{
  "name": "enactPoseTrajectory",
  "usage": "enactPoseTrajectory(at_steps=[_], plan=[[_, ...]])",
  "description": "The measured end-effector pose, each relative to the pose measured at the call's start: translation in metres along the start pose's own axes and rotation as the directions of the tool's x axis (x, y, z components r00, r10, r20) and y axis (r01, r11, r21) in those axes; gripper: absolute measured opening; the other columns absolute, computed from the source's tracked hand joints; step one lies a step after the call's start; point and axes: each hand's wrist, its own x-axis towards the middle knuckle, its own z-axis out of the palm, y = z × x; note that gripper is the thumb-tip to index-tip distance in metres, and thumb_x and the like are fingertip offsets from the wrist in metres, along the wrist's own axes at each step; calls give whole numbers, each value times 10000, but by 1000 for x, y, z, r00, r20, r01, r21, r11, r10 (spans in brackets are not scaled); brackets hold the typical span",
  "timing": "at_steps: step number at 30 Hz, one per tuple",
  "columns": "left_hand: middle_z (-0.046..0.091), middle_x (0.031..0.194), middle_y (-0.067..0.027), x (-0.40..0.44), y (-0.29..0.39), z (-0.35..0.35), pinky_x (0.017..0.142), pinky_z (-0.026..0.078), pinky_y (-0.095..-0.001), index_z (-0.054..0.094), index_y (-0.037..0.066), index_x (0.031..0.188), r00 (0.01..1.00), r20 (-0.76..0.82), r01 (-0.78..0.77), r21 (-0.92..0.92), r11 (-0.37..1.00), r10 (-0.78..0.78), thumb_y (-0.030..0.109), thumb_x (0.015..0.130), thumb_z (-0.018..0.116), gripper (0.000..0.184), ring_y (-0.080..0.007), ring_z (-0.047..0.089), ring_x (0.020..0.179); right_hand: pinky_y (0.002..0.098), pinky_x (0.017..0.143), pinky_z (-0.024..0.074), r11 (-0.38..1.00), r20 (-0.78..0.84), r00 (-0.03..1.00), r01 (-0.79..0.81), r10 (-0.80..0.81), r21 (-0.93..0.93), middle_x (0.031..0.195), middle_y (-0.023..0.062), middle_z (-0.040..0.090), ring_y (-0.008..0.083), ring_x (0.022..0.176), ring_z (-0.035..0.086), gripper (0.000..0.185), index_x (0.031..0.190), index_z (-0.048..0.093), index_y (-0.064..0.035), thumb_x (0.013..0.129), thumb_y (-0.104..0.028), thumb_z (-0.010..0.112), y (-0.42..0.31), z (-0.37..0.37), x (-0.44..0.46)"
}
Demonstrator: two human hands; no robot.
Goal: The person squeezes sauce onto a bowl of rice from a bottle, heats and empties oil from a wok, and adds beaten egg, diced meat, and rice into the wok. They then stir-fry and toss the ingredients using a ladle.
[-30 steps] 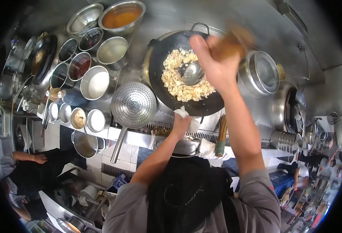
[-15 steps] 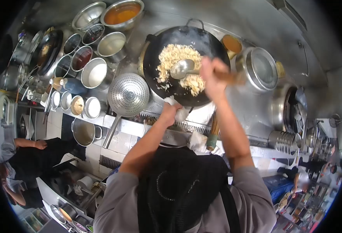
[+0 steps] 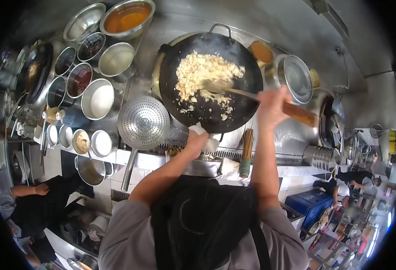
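Observation:
My right hand is closed round the wooden handle of a ladle at the wok's right rim. The ladle's bowl, blurred by motion, lies in pale yellow food that looks like fried rice. This food spreads over the upper left and middle of a black wok, with loose bits lower down. My left hand is closed on a folded white cloth at the wok's near rim, and the cloth hides what is gripped beneath it. Faint steam rises at the far side.
A perforated strainer rests left of the wok. Farther left stand seasoning pots and a bowl of orange liquid. A bamboo brush lies near the front edge, and a lidded pot stands right. Other people are visible at both sides.
My right hand has moved right and down, drawing the ladle back. The lower clump of food has been pushed up into the main heap. My left hand keeps its hold on the cloth.

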Motion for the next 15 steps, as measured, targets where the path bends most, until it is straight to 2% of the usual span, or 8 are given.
enactPoseTrajectory(at_steps=[2, 3, 5, 8, 11, 13, 14, 15], plan=[[601, 1183, -123, -13, 18, 5, 859, 559, -405, 487, 3, 1280, 1000, 23, -2, 3, 1000, 2, -76, 847, 601, 455, -262, 643, 1060, 270, 410, 320, 977, 313, 942, -170, 123, 128, 544, -17, 453, 81, 415, 391, 370, 734, 493, -111, 1037, -215, 678, 5, 26, -2], [601, 1180, -119, -15, 19, 2, 861, 556, -400, 488, 6, 1280, 998, 51, -37, -23, 999, 38, -77, 843, 599, 459, -260, 641, 1055, 274, 408, 303, 991, 173, 977, -114, 124, -64, 538, -20, 442, 86, 417, 391, 420, 697, 461, -124, 1043, -237, 671, -10, 35, 13], [597, 1174, -108, -16, 26, -2, 866, 548, -391, 486, 15, 1281, 993, 78, -79, -58, 995, 83, -77, 831, 601, 474, -246, 634, 1044, 284, 406, 302, 990, 173, 977, -112, 126, -87, 532, -17, 440, 82, 420, 388, 467, 664, 437, -140, 1030, -277, 691, -33, 30, 50], [595, 1175, -104, -12, 25, -13, 858, 544, -375, 484, 20, 1283, 983, 132, -118, -59, 991, 125, -78, 826, 605, 482, -232, 632, 1040, 288, 413, 318, 990, -101, 995, 9, -24, -144, 531, -26, 458, 79, 427, 399, 480, 649, 453, -142, 996, -309, 741, 4, 28, 58], [595, 1176, -102, -14, 27, -10, 818, 546, -357, 485, 22, 1282, 986, 52, -155, -71, 985, 159, -75, 827, 611, 483, -217, 636, 1022, 282, 415, 314, 997, 98, 994, -49, 55, -63, 516, -31, 445, 81, 425, 401, 479, 637, 437, -136, 1002, -239, 730, 19, 80, 13], [599, 1168, -100, -21, 35, -16, 798, 545, -351, 487, 23, 1281, 996, 35, -84, -5, 996, 84, -75, 828, 612, 480, -211, 638, 1013, 287, 408, 315, 969, 306, 936, -104, 171, -224, 524, -34, 427, 95, 414, 385, 438, 669, 465, -126, 1012, -235, 714, -19, 107, 12], [604, 1160, -98, -19, 41, -17, 777, 544, -344, 490, 24, 1279, 1000, 4, -15, 49, 999, 15, -75, 830, 612, 477, -205, 640, 1004, 287, 408, 315, 971, 307, 938, -96, 162, -217, 524, -34, 427, 95, 414, 385, 438, 669, 465, -126, 1012, -235, 714, -37, 116, 18], [604, 1160, -98, -13, 42, -22, 777, 544, -344, 490, 24, 1279, 1000, 2, -23, 44, 999, 23, -75, 830, 612, 477, -205, 640, 1004, 284, 414, 329, 998, 315, 948, 52, -38, -37, 536, -30, 458, 88, 425, 408, 420, 664, 475, -122, 1004, -197, 710, -53, 125, 23]])
